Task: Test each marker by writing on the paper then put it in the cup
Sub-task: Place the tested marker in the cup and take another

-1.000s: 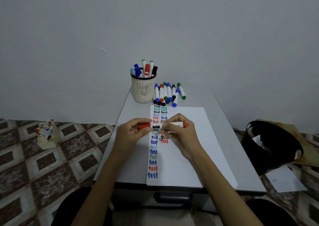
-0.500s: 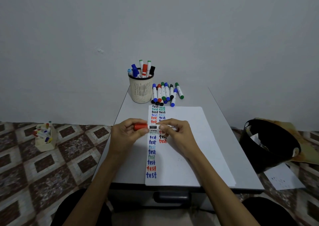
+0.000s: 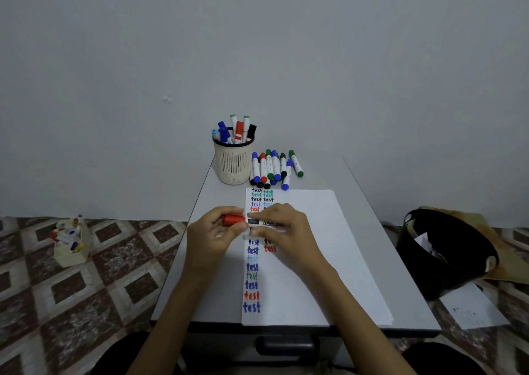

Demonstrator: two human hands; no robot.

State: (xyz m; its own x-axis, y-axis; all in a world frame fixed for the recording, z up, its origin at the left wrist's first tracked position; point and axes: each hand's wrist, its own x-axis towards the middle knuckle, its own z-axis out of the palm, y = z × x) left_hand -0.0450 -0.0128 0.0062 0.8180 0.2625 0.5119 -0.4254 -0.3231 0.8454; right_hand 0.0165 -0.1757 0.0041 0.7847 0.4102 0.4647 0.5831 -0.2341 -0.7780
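Note:
A red-capped white marker point(image 3: 257, 222) lies level between both hands above the paper point(image 3: 312, 260). My left hand point(image 3: 213, 237) grips its red cap point(image 3: 234, 220). My right hand point(image 3: 286, 231) holds the white barrel. The paper carries two columns of the word "test" in several colours. A cream mesh cup point(image 3: 233, 163) with several markers stands at the table's far left. A row of loose markers point(image 3: 273, 168) lies right of the cup.
The small grey table point(image 3: 211, 274) has a drawer handle at its front edge. A black bin point(image 3: 446, 251) sits on the floor to the right, with a sheet of paper point(image 3: 472, 307) beside it. A cream box of markers point(image 3: 70, 241) stands on the tiled floor at left.
Both hands with the red marker have shifted slightly left. The right hand has slid along the barrel and hides the marker's right end.

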